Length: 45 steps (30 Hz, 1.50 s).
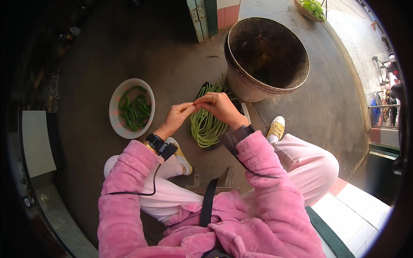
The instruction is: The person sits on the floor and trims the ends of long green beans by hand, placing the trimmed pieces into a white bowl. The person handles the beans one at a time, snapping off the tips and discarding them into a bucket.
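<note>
- i can read no text, label, brand, number or sign from here.
- on the white bowl (114,107) i see faint reddish patches, but i cannot make out letters in them.
- the bucket (242,81) shows me no readable print on its outer wall.
- the black wristband on the left arm (160,145) gives me no figures i can read; the one on the right arm (234,138) is blurred.
- a small round white-faced thing (28,201) by the left rim is too small for me to read.
</note>
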Tool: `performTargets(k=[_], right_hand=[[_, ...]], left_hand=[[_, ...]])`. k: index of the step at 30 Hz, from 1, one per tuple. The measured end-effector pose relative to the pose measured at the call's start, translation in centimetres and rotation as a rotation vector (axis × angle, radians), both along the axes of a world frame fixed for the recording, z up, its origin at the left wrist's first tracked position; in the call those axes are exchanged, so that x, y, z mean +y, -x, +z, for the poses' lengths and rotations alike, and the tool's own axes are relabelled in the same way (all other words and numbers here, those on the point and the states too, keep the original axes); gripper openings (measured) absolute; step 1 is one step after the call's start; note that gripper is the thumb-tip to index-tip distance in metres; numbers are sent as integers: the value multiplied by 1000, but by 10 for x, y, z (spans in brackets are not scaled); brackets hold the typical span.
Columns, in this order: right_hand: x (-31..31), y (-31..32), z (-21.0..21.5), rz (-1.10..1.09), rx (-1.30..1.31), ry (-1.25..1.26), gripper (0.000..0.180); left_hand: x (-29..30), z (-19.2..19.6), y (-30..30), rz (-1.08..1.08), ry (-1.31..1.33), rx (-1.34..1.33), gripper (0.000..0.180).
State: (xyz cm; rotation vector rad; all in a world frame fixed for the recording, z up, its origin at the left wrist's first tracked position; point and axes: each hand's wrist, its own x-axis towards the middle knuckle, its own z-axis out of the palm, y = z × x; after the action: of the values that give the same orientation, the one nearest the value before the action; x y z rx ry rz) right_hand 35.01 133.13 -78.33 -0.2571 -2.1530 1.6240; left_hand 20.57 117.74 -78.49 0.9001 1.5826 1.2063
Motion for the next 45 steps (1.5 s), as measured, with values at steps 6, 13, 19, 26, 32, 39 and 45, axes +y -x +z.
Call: performTargets(k=[6,13,19,26,32,39,45], right_hand=[[-12,-1,23,22,59,-232,14],[-25,-1,21,-38,104,-188,15],[-52,11,10,-265,167,-345,19],[-71,3,-43,-323,28,925,13],[-121,-6,-86,55,-383,448,42],[-126,1,-99,-96,-398,129,29],[-111,12,-69,24,-157,-107,24]], left_hand=[[-15,30,-2,-22,111,12,27],[-25,42,-1,54,213,-81,26],[-22,38,-3,326,292,-388,25],[-22,37,11,505,81,-334,21],[-22,59,-9,412,-151,-398,19],[-35,125,26,479,-584,-537,16],[-69,151,97,623,-866,-650,17]])
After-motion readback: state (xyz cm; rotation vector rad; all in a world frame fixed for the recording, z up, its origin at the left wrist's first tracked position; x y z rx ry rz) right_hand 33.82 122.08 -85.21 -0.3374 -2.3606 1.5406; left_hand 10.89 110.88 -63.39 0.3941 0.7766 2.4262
